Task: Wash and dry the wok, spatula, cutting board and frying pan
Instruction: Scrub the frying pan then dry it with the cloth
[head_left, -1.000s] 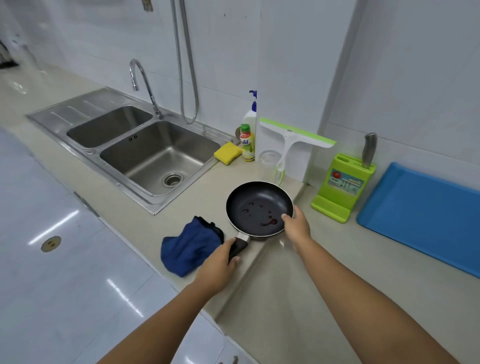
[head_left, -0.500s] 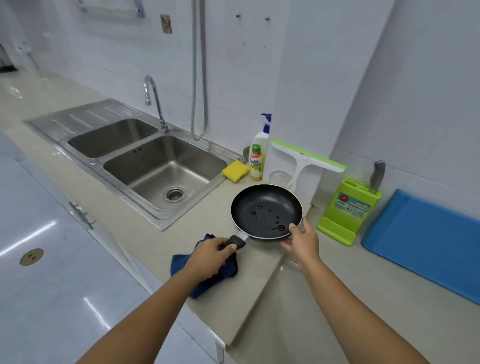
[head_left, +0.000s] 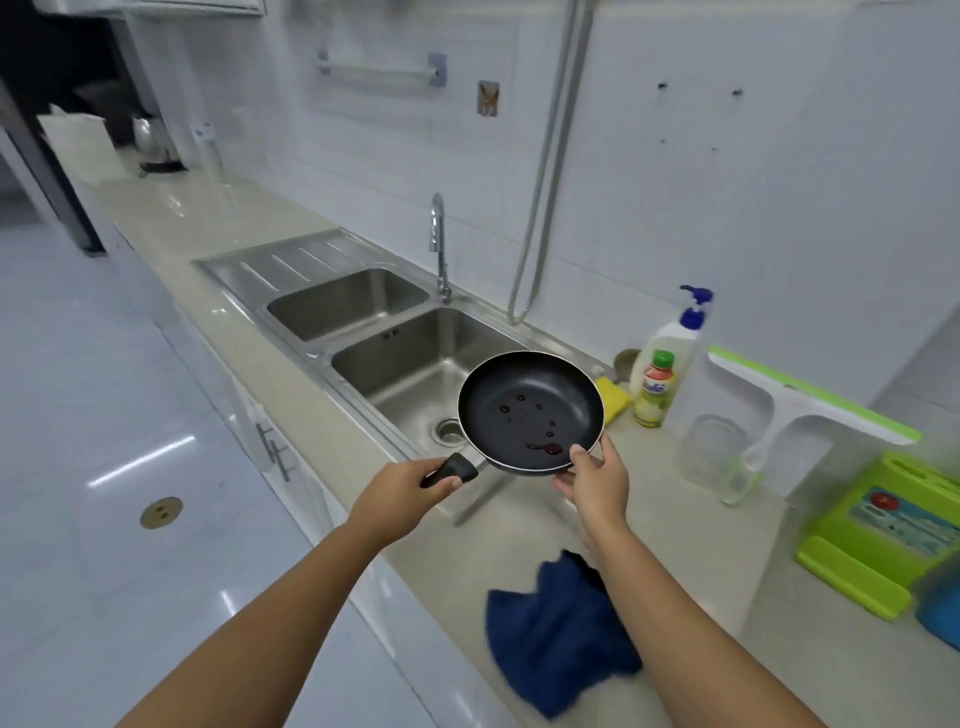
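Glossy beige countertop (head_left: 675, 525) runs diagonally, front edge bordering open tiled floor (head_left: 104, 374) at left; steel double sink (head_left: 291, 265) sunk in it. Round black frying pan (head_left: 530, 410), dark droplets (head_left: 545, 447) on its matte base, hangs over the near basin's (head_left: 405, 364) right side. Left hand (head_left: 400, 488) grips its stubby handle (head_left: 451, 470); right hand (head_left: 597, 483) pinches the near rim, thumb on top.

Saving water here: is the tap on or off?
Off. No water falls from the faucet into either basin of the sink; no stream shows below the spout.
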